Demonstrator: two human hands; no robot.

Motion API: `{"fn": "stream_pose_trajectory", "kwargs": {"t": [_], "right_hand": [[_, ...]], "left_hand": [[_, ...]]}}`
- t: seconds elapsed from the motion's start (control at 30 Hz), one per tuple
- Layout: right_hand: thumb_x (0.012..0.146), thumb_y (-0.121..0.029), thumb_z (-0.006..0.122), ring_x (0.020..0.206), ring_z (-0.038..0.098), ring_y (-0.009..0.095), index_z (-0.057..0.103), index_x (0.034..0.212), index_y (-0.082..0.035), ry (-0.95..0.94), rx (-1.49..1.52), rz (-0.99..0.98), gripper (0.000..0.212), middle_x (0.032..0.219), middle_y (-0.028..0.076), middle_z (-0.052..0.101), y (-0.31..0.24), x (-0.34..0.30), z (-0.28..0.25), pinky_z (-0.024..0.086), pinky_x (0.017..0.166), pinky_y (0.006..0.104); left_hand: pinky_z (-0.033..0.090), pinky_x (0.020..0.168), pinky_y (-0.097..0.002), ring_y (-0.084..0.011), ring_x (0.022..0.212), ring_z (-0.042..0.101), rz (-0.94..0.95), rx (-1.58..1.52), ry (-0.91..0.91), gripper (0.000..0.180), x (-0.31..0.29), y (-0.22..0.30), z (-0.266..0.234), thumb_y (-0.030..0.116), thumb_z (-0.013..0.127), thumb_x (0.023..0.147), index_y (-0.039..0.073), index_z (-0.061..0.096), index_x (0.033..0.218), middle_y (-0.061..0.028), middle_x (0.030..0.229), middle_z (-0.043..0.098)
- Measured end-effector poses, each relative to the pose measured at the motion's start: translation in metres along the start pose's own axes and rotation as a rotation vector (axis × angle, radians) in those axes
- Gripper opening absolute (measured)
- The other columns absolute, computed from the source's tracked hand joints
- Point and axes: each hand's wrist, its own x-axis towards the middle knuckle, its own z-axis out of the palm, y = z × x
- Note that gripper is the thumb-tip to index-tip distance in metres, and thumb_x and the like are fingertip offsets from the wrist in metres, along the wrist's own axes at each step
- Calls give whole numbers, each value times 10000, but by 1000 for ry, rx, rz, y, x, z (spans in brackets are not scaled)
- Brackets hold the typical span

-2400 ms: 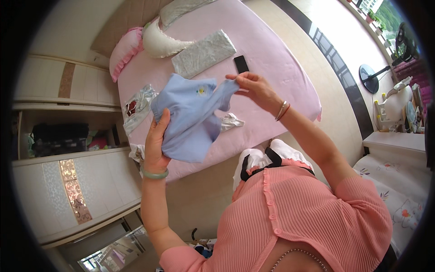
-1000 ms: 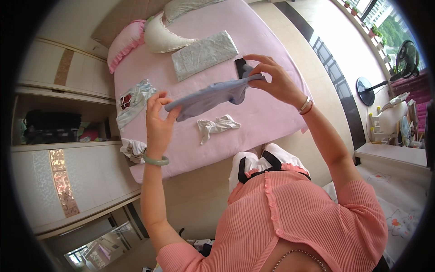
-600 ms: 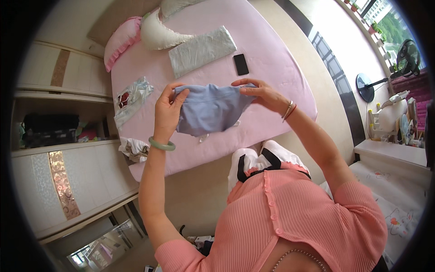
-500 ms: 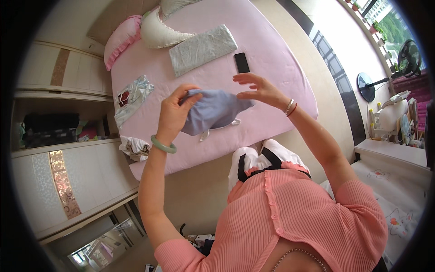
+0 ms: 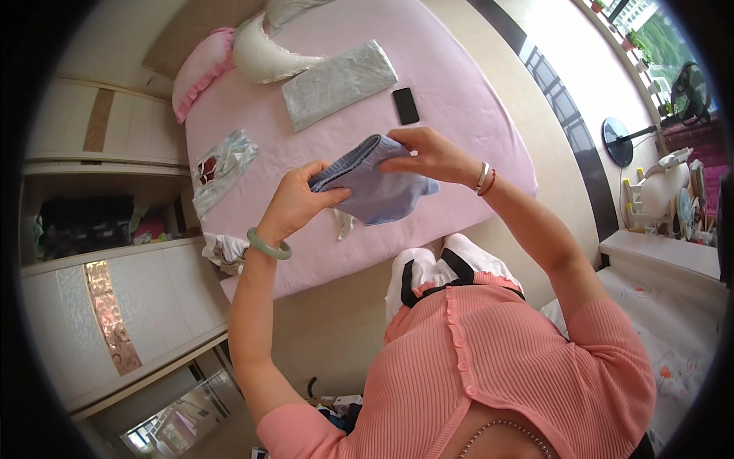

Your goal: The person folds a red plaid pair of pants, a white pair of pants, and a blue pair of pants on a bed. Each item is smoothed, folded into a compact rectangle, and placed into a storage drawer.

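Observation:
Above the near edge of the bed I hold up a small blue garment (image 5: 388,193) with a gathered elastic waistband; it looks like a pair of shorts. My left hand (image 5: 297,200) pinches one end of the waistband, thumb in front and fingers behind. At the other end my right hand (image 5: 434,157) grips the cloth between thumb and fingers. The waistband stretches between both hands, and the rest hangs toward me. Just below it, partly covered, a white strip of cloth (image 5: 345,225) lies on the pink bedsheet (image 5: 451,84).
On the bed are a folded pale blanket (image 5: 340,86), a black phone (image 5: 406,105), a curved cream pillow (image 5: 264,57), a pink ruffled pillow (image 5: 205,69), a light printed garment (image 5: 224,172) and crumpled cloth (image 5: 224,251). Cabinets (image 5: 168,298) stand left, a fan (image 5: 618,141) right.
My right hand has moved in from beside the garment and closed on it. The waistband has turned up into view and is drawn out between both hands.

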Motion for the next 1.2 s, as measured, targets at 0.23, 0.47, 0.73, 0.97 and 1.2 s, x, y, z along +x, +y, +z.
{"fn": "stream_pose_trajectory", "kwargs": {"t": [0.23,0.47,0.73,0.97,1.2], "right_hand": [[828,-249,706,654,638,287,681,930,-28,183,-79,31,245,728,144,664,6,2,11,476,612,378],[833,-202,713,650,656,285,685,943,-7,444,-304,64,226,733,181,653,8,14,30,493,598,336],[851,-179,722,777,661,120,651,1023,15,444,352,114,269,852,84,703,13,0,23,526,662,280],[853,-153,707,795,574,51,650,1047,12,482,391,238,261,871,0,660,1,-19,-8,495,682,243],[876,-106,670,820,618,85,652,1075,27,655,341,143,240,914,28,678,-56,-57,-67,497,730,237]], "left_hand": [[458,605,-295,-137,671,593,-24,253,208,197,17,22,13,140,736,802,20,624,910,-75,762,633],[476,608,-423,-329,704,626,192,371,575,232,49,-1,49,154,678,831,30,519,945,-144,740,608],[569,823,-289,-145,992,611,194,-723,121,525,46,14,86,-18,664,826,-10,460,1309,-96,1115,567],[490,713,-394,-250,839,633,501,164,564,463,51,9,98,46,671,822,77,567,1272,-91,1087,643],[523,738,-325,-202,816,651,200,-49,255,239,87,-78,152,46,613,885,68,646,1120,-77,933,690]]}}
